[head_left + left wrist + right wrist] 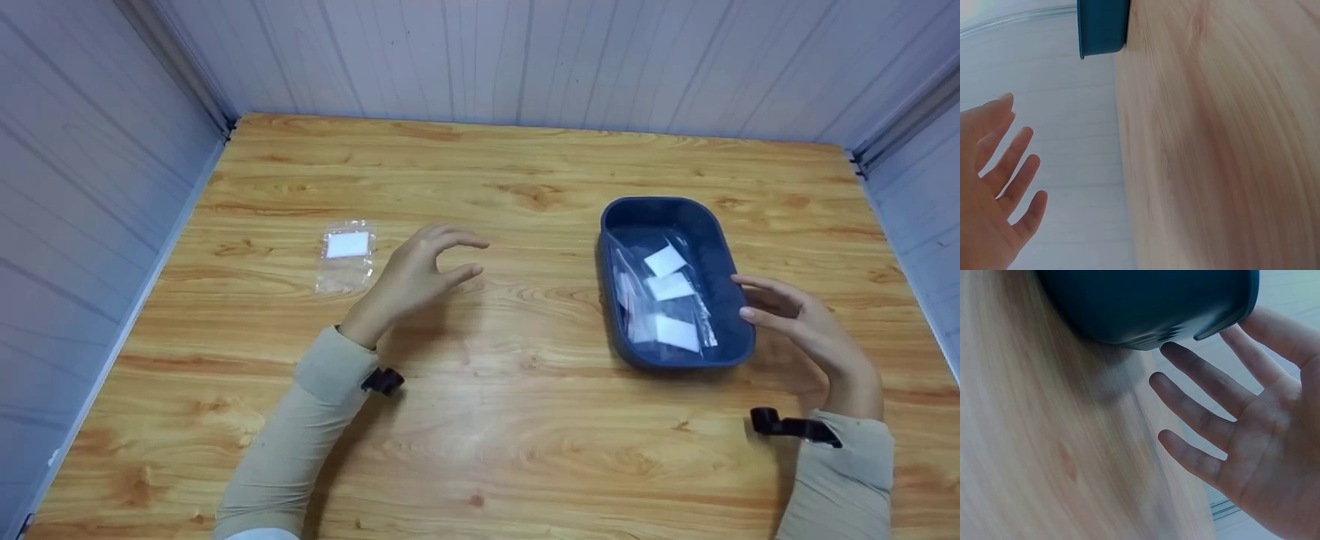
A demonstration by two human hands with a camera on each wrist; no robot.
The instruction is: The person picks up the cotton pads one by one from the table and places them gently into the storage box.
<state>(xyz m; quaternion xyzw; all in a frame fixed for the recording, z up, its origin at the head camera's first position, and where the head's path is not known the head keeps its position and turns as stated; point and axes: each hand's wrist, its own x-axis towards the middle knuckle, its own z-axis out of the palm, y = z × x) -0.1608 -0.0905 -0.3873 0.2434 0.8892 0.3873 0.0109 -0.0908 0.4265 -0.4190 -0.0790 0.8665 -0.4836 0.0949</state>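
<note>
A dark blue plastic bin point(679, 283) sits on the right half of the table with several clear zip bags point(671, 289) holding white cards inside. My right hand point(806, 326) is at the bin's right side, thumb and index fingertip right at the rim. In the right wrist view its other fingers point(1202, 388) are spread and relaxed below the rim. Over the table's left middle hovers my left hand point(416, 274), thumb and fingers apart with nothing between them. Left of it, a clear zip bag point(345, 277) with a white card point(347, 244) lies flat.
The wood-grain table point(487, 450) is bordered by a pale panelled wall point(450, 60) at the back and walls at both sides. Each sleeve cuff carries a black camera mount, such as the left one point(384, 381).
</note>
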